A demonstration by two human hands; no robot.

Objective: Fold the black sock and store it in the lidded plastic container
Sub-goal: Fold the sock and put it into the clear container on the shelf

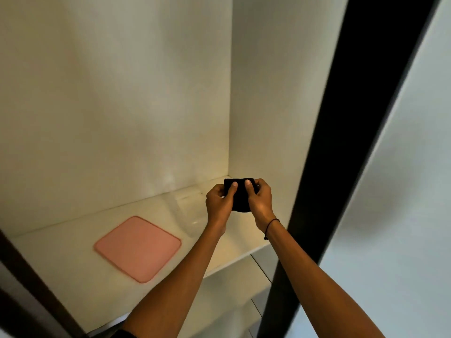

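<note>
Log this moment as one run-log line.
stage: folding | folded black sock: held by left hand and right hand above white shelf | flat pink square lid: on shelf, left

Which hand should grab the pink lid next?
Probably the left hand. Both hands hold the folded black sock, but the pink lid lies on the shelf to the left, nearer that hand. The right hand would have to cross over.
</note>
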